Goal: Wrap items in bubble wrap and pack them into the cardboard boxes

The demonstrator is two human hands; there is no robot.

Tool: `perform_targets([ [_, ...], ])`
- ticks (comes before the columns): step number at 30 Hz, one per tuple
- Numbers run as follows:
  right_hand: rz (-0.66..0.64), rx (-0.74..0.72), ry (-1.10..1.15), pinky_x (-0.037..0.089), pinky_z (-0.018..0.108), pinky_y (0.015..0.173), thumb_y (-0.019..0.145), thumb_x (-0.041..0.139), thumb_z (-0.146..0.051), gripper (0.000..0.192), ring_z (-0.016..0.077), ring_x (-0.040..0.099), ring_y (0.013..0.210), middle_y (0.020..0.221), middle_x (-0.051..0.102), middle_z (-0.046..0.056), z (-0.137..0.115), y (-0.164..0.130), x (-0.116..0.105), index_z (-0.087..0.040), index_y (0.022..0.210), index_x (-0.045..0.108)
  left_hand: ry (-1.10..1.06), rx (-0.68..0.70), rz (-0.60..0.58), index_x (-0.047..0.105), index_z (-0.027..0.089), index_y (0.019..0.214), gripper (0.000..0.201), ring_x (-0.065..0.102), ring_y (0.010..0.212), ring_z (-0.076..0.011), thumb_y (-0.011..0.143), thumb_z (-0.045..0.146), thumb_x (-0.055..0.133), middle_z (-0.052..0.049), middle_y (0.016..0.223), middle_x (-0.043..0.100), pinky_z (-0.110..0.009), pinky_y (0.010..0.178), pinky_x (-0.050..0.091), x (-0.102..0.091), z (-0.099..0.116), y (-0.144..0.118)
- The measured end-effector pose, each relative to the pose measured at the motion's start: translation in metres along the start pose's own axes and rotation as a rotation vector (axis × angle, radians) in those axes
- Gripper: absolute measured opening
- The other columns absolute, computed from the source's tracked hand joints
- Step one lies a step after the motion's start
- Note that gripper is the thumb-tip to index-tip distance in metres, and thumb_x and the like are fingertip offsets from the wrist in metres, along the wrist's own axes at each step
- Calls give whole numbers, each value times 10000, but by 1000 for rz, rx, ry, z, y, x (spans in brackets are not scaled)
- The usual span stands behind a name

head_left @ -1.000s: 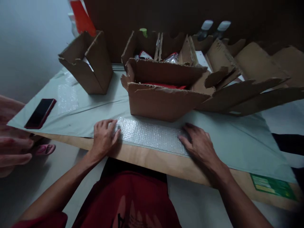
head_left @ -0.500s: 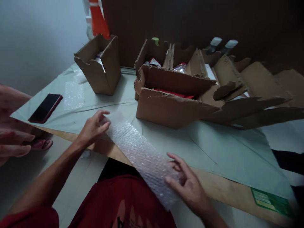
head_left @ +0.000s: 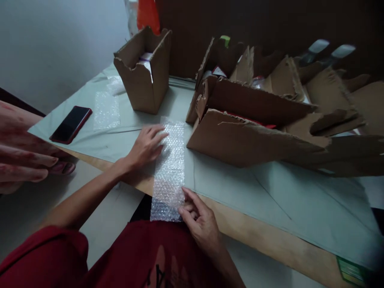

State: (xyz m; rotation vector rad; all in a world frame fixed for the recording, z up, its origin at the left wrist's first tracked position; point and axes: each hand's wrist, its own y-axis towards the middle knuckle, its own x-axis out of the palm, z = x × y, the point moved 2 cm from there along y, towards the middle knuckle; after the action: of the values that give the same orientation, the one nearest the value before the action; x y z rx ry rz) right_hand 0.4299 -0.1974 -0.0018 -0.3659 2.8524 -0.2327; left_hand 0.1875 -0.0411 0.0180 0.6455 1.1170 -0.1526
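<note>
Right hand (head_left: 199,218) pinching the near end of a clear strip of bubble wrap (head_left: 170,168) overhanging the wooden table's near edge (head_left: 264,236), left hand (head_left: 147,146) pressing flat and open on its far half, torn brown cardboard box (head_left: 240,140) just beyond, dark red-cased phone (head_left: 71,124) near the left edge.

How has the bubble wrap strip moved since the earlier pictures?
Yes. The bubble wrap strip turned from lying along the table edge to crossing it, its near end overhanging.
</note>
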Motion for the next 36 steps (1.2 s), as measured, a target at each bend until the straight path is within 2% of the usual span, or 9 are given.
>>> perform_targets([
  [4, -91, -16, 36, 560, 316, 776, 896, 642, -255, 214, 192, 682, 862, 956, 754, 57, -13, 8, -1, -244, 1045, 795, -109, 32, -38, 477, 297, 1495, 673, 392, 1486, -333, 882, 24, 533, -115, 1527, 520, -571, 1141, 441, -22, 40, -112],
  [7, -93, 149, 237, 531, 271, 663, 864, 724, -338, 164, 159, 656, 735, 850, 734, 36, -15, 15, 3, -221, 961, 785, -173, 48, -75, 403, 241, 1564, 730, 280, 1549, -399, 872, 64, 556, -170, 1630, 397, -630, 1174, 383, -26, 72, -152],
  [10, -81, 215, 436, 521, 252, 632, 849, 766, -417, 253, 123, 616, 642, 763, 689, 6, -15, 19, 5, -209, 994, 758, -347, 4, 19, 510, 222, 1478, 575, 562, 1348, -339, 912, 157, 584, -159, 1378, 659, -529, 1093, 486, -20, 88, -144],
  [14, 20, 124, 501, 555, 270, 593, 928, 678, -481, 437, 147, 681, 688, 951, 738, 49, -18, 17, -5, -245, 1293, 641, -453, -387, 134, 658, 196, 1264, 334, 703, 797, -181, 937, 191, 593, -43, 907, 756, -299, 755, 568, -9, 78, -107],
  [19, 177, -259, -52, 611, 324, 769, 968, 634, -246, 192, 185, 728, 880, 1015, 761, 60, -32, 14, -22, -250, 1143, 713, -377, -582, -44, 519, 148, 1458, 590, 589, 586, -133, 883, 231, 622, 34, 736, 666, -254, 598, 476, -1, 61, -82],
  [23, 73, -634, -540, 565, 437, 980, 946, 581, -98, 371, 253, 665, 1181, 1258, 728, 104, -37, 29, -10, -228, 1284, 658, -300, -575, -61, 492, 180, 1481, 634, 576, 565, -122, 866, 213, 642, 54, 725, 651, -249, 614, 465, 3, 59, -80],
  [27, -76, -693, -842, 526, 499, 1012, 941, 569, -88, 392, 310, 582, 1325, 1399, 664, 133, -26, 51, 5, -191, 1312, 641, -234, -490, 18, 480, 187, 1481, 588, 621, 637, -150, 913, 220, 628, 24, 777, 664, -270, 659, 515, 3, 62, -85],
  [32, -85, -710, -824, 521, 451, 954, 964, 520, -61, 323, 277, 656, 1195, 1252, 743, 115, -25, 63, 7, -184, 1212, 688, -165, -219, 147, 464, 225, 1483, 591, 612, 1194, -294, 933, 281, 675, -144, 1288, 648, -465, 1015, 515, -8, 75, -101],
  [36, -89, -599, -705, 538, 396, 862, 1024, 480, -138, 281, 229, 719, 972, 1082, 788, 77, -34, 68, 4, -201, 1192, 697, -265, -181, 121, 503, 227, 1437, 477, 646, 1040, -236, 972, 148, 575, -80, 1085, 715, -409, 936, 516, -9, 77, -104],
])
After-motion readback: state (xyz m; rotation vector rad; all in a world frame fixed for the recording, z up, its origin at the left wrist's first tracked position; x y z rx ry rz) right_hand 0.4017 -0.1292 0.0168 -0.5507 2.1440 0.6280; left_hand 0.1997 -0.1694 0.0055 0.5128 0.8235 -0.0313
